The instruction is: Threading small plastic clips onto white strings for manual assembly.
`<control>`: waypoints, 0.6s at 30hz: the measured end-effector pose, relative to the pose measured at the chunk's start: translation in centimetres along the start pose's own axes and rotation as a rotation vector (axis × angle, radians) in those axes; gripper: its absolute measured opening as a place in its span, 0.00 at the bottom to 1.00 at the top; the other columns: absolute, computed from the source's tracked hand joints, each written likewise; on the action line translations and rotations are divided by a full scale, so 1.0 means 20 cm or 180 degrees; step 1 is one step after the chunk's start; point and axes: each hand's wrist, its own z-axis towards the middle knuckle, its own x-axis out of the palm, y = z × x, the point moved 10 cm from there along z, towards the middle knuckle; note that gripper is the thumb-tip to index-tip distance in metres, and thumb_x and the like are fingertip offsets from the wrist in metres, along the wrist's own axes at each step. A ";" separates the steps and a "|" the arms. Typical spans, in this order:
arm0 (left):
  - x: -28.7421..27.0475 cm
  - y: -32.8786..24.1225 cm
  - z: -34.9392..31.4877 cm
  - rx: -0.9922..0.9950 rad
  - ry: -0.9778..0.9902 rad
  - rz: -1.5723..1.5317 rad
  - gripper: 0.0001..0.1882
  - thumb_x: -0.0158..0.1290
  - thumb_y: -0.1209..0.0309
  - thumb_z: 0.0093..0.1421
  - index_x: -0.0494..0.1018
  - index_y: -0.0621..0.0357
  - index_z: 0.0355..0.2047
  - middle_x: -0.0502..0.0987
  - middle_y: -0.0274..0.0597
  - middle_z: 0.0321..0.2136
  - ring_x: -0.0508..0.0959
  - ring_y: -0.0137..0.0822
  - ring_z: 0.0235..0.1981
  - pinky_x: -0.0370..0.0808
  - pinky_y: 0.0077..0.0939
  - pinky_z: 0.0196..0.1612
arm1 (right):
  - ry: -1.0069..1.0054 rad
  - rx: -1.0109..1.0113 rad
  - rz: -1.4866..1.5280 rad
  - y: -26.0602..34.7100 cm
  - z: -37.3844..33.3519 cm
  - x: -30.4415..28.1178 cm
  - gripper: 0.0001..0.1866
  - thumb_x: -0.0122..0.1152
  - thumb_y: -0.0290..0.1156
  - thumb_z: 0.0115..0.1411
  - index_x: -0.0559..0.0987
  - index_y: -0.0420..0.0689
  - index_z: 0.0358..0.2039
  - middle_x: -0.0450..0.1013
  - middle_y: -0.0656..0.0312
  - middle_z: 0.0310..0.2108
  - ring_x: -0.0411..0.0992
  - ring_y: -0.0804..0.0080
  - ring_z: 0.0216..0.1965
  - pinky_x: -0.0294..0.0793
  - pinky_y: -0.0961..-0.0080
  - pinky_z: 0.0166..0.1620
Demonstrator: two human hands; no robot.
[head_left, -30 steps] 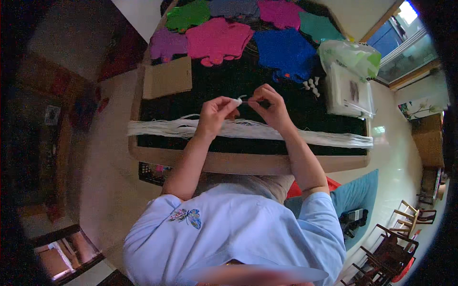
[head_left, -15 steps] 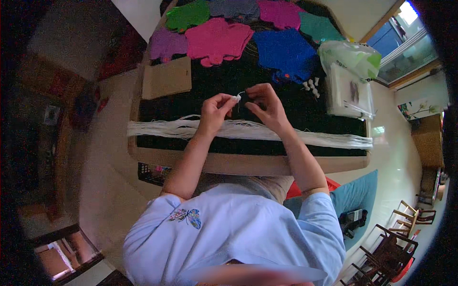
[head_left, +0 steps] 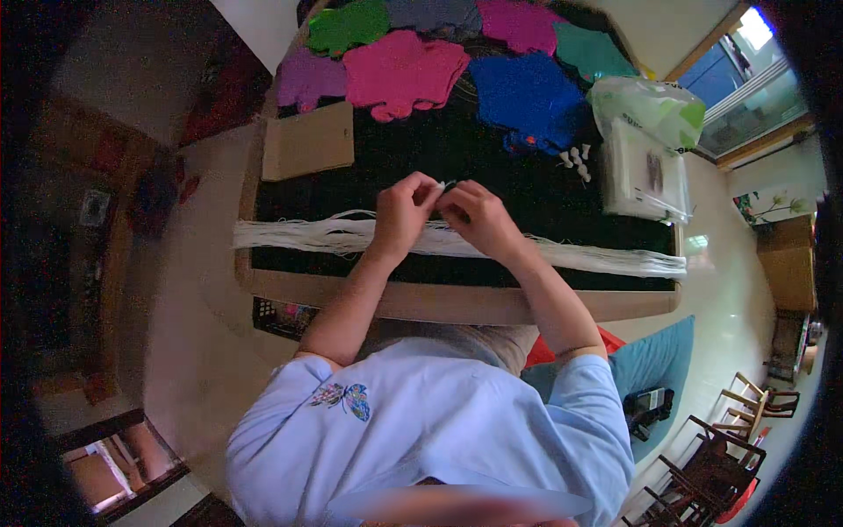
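Note:
Above the black tabletop [head_left: 316,198], my left hand [head_left: 404,213] pinches a small white bundle [head_left: 441,185], mostly covered by the fingertips. My right hand [head_left: 479,218] meets it there with fingers closed; whether it grips the bundle's thread end is hidden. Just beneath both hands a long skein of white thread [head_left: 606,258] lies across the table from side to side. Several small white pieces, knotted-looking [head_left: 576,161], lie off to the right.
Stacked felt-like shapes in pink [head_left: 404,75], blue [head_left: 531,97], green [head_left: 349,26] and other colours fill the far side. Brown cardboard [head_left: 307,142] lies at left. Clear plastic bags [head_left: 648,171] sit at the right edge. A black basket [head_left: 285,318] stands below the front edge.
My right hand has come in from the right and closed against my left. The curved thread end seen between them is now hidden. My left hand has barely moved.

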 end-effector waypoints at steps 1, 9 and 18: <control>0.02 0.00 0.00 -0.0078 0.0182 0.0093 0.05 0.55 0.72 0.51 0.74 0.61 0.27 0.77 0.40 0.24 0.76 0.29 0.26 0.71 0.23 0.31 | 0.0000 0.0005 0.0004 0.00 0.01 -0.02 0.10 0.58 0.19 0.44 0.74 0.41 0.30 0.66 0.58 0.23 0.67 0.66 0.28 0.67 0.76 0.31; 0.14 -0.05 -0.06 -0.0111 0.1293 -0.0841 0.04 0.54 0.75 0.52 0.75 0.62 0.28 0.77 0.37 0.25 0.73 0.24 0.27 0.70 0.20 0.31 | 0.0005 0.0780 0.1315 -0.18 0.01 -0.08 0.04 0.57 0.20 0.50 0.74 0.40 0.29 0.69 0.62 0.27 0.67 0.75 0.30 0.67 0.78 0.33; 0.07 0.13 -0.04 -0.0693 0.0246 -0.1666 0.04 0.55 0.74 0.52 0.72 0.60 0.28 0.74 0.32 0.22 0.72 0.21 0.24 0.69 0.17 0.27 | 0.0149 0.1198 0.1181 -0.22 -0.03 0.02 0.03 0.56 0.22 0.54 0.74 0.38 0.30 0.70 0.66 0.27 0.66 0.82 0.31 0.67 0.82 0.35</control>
